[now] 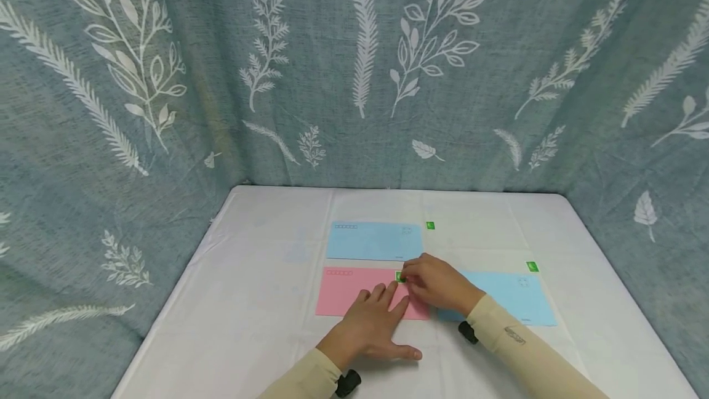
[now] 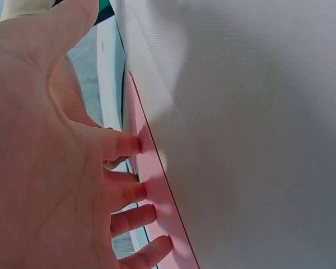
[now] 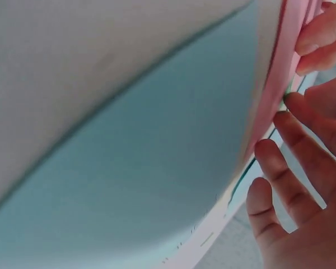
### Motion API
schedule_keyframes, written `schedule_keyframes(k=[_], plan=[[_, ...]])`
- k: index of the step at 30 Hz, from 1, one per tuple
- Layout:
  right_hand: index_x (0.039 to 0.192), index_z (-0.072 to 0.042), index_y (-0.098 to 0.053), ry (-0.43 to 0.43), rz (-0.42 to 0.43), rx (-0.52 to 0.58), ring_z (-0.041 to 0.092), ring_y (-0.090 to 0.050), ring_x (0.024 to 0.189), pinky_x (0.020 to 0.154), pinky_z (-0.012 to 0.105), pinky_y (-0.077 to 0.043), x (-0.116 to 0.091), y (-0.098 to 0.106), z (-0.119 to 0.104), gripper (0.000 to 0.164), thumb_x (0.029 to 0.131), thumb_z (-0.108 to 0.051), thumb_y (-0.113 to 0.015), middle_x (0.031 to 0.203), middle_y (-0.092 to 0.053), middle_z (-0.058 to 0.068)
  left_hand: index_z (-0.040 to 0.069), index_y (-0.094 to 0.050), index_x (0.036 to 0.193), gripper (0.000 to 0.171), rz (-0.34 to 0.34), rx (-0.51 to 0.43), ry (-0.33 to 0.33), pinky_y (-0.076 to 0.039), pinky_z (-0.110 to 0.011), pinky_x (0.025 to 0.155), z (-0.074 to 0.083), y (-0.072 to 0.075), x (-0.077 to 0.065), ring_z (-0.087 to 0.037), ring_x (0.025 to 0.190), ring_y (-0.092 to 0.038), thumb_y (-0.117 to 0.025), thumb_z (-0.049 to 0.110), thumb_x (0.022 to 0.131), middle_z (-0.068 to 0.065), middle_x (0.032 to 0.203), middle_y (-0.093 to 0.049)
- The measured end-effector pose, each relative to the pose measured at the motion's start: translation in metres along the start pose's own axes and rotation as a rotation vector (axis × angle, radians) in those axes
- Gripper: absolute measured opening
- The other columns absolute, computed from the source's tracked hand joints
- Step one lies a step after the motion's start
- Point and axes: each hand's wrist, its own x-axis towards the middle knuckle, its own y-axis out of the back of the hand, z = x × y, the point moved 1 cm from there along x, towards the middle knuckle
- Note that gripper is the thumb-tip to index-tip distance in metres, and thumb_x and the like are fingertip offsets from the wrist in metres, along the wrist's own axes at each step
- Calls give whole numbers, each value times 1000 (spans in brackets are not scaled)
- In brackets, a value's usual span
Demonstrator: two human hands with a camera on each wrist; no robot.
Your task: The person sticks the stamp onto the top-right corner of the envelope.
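A pink envelope [image 1: 340, 294] lies flat on the table, with a row of small boxes printed at its upper left. My left hand [image 1: 370, 326] is spread over its lower right part, fingertips resting on the paper and thumb out to the side. At the envelope's upper right corner sits a small green stamp [image 1: 399, 276]. My right hand [image 1: 440, 283] pinches that stamp by its right edge, between thumb and index finger. In the right wrist view, the fingers of my right hand [image 3: 302, 185] reach the pink envelope [image 3: 269, 101], and they partly hide the stamp.
A blue envelope [image 1: 371, 242] lies behind the pink one, with a green stamp [image 1: 430, 225] right of it. Another blue envelope [image 1: 512, 294] is partly under my right forearm, a green stamp [image 1: 532, 266] just above it. A leaf-patterned curtain [image 1: 332, 79] surrounds the white table [image 1: 249, 300].
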Motion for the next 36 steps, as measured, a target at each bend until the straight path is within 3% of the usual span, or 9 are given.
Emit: schedule_keyframes(k=[8, 36], plan=[[111, -10, -82, 33, 22, -25, 18, -61, 98, 91, 41, -57, 0, -1, -1, 16, 98, -6, -74, 114, -75, -2, 26, -39, 171, 109, 7, 2, -3, -35, -53, 121, 1, 0, 0, -28, 160, -30, -50, 95, 88, -9, 177, -27], [112, -8, -83, -20, -8, -39, 23, -65, 107, 97, 45, -58, 4, 4, -8, 16, 97, -10, -76, 117, -75, 4, 27, -41, 170, 105, 19, -6, -20, -37, -52, 119, -2, 2, -1, -26, 158, -32, -49, 94, 89, -7, 176, -29]])
